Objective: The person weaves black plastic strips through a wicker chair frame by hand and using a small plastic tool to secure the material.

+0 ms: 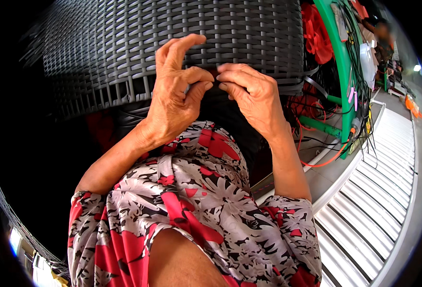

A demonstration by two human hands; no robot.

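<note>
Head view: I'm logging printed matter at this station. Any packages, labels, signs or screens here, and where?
No package, label, sign or screen can be made out.
Left hand and right hand: both pinch dark strips at the lower edge of the grey woven panel.
Green frame, right: hung with cables, no readable tag visible.

green frame, orange cable, white slatted rollers

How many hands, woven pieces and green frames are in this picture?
Hands: 2, left hand and right hand
Dark woven wicker piece: 1
Green metal frame: 1
Total: 4
</note>
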